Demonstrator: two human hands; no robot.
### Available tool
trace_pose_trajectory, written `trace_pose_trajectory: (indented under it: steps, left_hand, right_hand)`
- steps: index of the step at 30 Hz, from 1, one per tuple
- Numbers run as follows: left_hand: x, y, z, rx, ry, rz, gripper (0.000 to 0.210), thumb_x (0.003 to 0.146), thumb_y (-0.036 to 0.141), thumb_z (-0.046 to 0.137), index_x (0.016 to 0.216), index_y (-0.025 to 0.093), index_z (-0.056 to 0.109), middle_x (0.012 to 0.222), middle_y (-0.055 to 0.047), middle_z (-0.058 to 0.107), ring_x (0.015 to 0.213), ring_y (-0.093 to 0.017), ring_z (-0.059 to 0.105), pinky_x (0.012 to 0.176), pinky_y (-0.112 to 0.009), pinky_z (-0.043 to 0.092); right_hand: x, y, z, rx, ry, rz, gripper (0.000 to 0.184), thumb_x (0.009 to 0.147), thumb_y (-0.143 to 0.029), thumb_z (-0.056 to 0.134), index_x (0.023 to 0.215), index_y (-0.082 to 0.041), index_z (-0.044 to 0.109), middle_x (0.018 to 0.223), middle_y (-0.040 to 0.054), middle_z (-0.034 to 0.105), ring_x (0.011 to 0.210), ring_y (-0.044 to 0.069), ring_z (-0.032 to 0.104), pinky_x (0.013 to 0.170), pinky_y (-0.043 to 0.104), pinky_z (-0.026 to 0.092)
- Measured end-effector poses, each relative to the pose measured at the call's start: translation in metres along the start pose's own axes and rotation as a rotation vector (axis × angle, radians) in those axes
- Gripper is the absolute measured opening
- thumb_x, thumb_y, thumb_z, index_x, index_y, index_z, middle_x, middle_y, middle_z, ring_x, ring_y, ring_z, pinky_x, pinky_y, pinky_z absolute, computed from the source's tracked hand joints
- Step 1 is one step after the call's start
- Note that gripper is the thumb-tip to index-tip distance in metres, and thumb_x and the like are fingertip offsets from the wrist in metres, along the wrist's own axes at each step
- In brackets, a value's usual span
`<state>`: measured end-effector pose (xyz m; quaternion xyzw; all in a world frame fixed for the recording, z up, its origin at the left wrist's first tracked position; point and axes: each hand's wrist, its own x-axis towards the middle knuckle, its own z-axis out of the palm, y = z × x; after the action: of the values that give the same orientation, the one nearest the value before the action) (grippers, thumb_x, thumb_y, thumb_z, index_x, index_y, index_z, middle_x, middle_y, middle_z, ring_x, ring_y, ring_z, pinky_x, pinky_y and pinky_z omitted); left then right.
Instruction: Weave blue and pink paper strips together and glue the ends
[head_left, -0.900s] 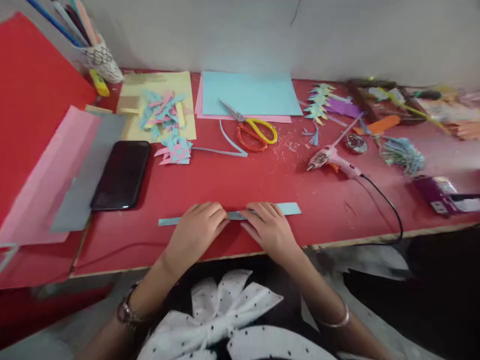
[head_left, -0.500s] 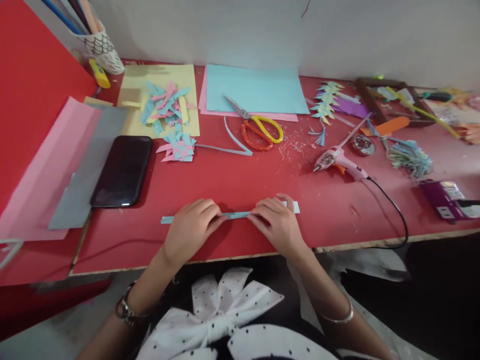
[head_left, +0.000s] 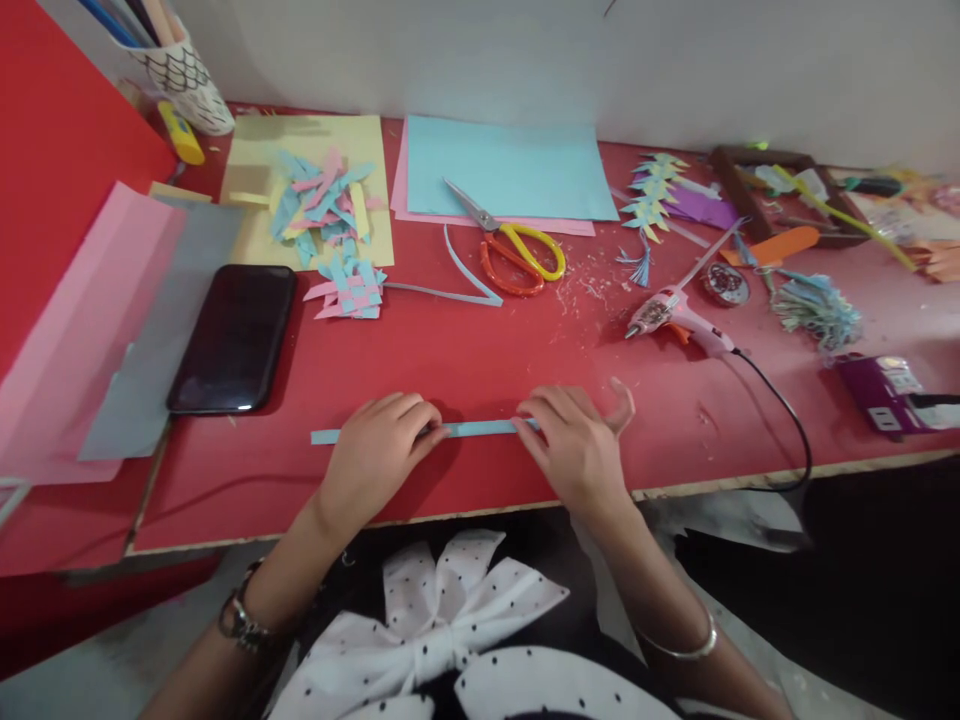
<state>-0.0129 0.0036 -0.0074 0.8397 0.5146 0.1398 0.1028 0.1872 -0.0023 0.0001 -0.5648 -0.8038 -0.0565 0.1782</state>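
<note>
One pink sheet lies far left on the red table, a grey sheet overlapping its right side and a black phone slanting along the grey edge. Behind, a yellow sheet carries a heap of cut paper strips, with a pink-and-blue woven piece just in front. Nearer the table's front edge lies a narrow blue paper strip, its long axis running left to right, nearly parallel to that edge and rising very slightly rightward. Its left end points out past the left hand, whose thumb and fingertips are together, clamped on the strip. A straight stretch bridges the gap between the hands; well behind it, scissors point their blades back and left. The right hand covers the strip's other end, thumb and fingertips close together on it, little finger lifted; whether they pinch or only press, I cannot tell. Farther right, a pink glue gun points its nozzle left.
</note>
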Motion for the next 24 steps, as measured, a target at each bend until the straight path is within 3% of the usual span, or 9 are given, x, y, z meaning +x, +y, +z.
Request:
trace_pose_trajectory:
  steps: [3,9,15,24]
  left_hand:
    - [-0.001,0.000,0.001,-0.015,-0.010,-0.001,0.020,0.085,0.029,0.046,0.071,0.017,0.055,0.067,0.000,0.059,0.063,-0.015,0.054,0.056,-0.026,0.035]
    - [-0.004,0.002,0.005,-0.005,0.068,0.006,0.020,0.085,0.028,0.046,0.072,0.017,0.055,0.068,-0.001,0.059,0.065,-0.017,0.054,0.059,-0.027,0.037]
    - [-0.003,0.002,0.006,0.085,0.100,0.044,0.020,0.085,0.026,0.045,0.071,0.017,0.055,0.066,-0.001,0.059,0.063,-0.017,0.054,0.057,-0.028,0.036]
    - [-0.003,0.003,0.005,0.112,0.083,0.028,0.018,0.084,0.026,0.047,0.070,0.017,0.054,0.065,-0.002,0.058,0.062,-0.017,0.054,0.056,-0.028,0.034]
  right_hand:
    - [0.002,-0.017,0.002,0.021,-0.004,-0.071,0.022,0.087,-0.025,0.042,0.074,-0.021,0.059,0.076,-0.0025,0.066,0.071,0.012,0.055,0.096,0.040,0.007]
    - [0.003,-0.022,0.014,0.137,-0.054,-0.114,0.025,0.086,-0.027,0.043,0.067,-0.018,0.057,0.066,-0.0016,0.061,0.064,0.012,0.051,0.076,0.026,0.028]
    - [0.006,-0.018,0.016,0.095,-0.081,-0.089,0.025,0.086,-0.026,0.045,0.064,-0.020,0.056,0.062,-0.0035,0.058,0.062,0.012,0.048,0.086,0.030,0.021]
    - [0.008,-0.018,0.018,0.102,-0.097,-0.074,0.024,0.084,-0.026,0.047,0.062,-0.020,0.055,0.061,-0.0053,0.057,0.063,0.011,0.048,0.088,0.033,0.014]
